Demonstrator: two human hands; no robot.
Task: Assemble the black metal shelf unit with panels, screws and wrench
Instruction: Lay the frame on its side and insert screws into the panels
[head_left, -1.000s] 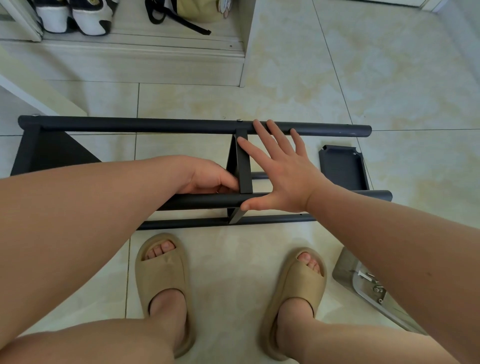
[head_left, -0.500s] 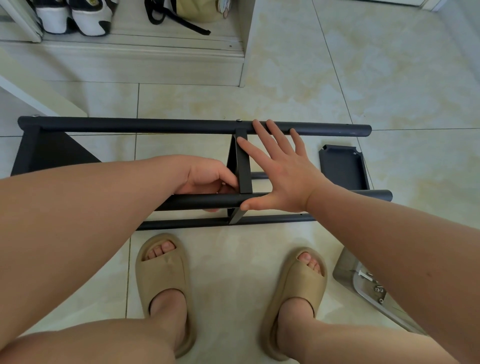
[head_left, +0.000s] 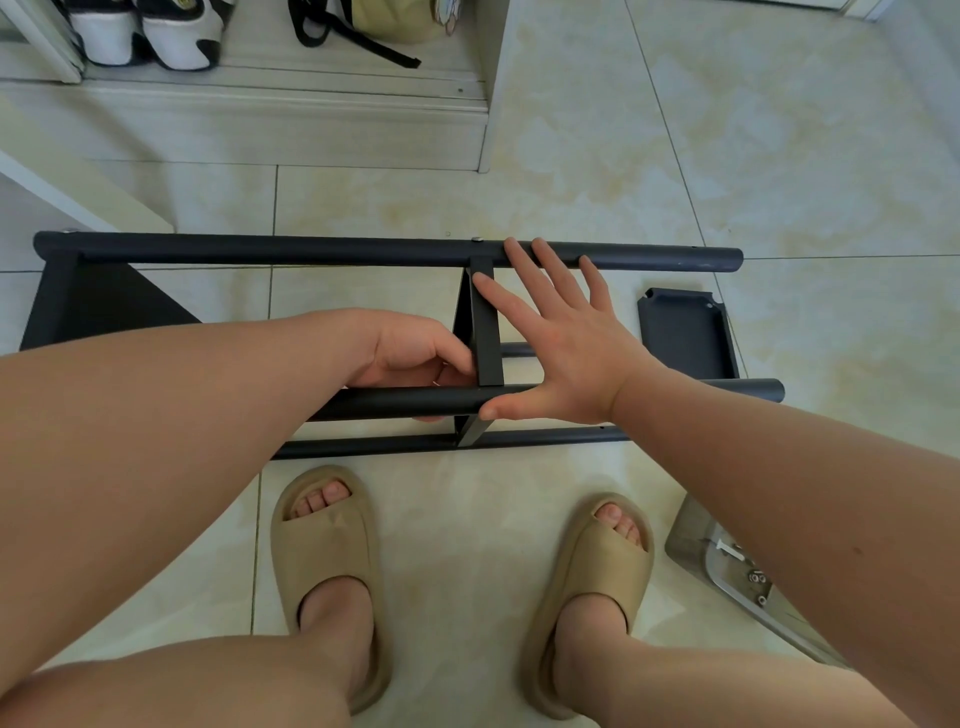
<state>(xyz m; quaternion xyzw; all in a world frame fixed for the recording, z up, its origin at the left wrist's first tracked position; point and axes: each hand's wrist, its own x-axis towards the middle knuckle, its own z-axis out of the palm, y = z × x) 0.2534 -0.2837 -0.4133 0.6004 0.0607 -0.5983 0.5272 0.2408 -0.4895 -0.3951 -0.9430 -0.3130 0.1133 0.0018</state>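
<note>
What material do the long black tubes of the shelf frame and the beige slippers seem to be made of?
Long black tubes: probably metal with a matte painted finish; even, dull sheen and a screw head on top. Beige slippers: apparently soft moulded foam; thick, seamless and matte.

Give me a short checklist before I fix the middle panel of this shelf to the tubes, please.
1. Middle panel stands between the far tube and the near tube: ok.
2. Right hand flat against the panel to steady it: ok.
3. Left hand at the joint on the near tube: ok; what it holds, cannot tell.
4. Screw head on the far tube above the panel: ok.
5. Spare screws in the tray: ok.
6. Wrench within sight: not ok.
7. Loose panel on the floor, not fitted: not ok.
</note>
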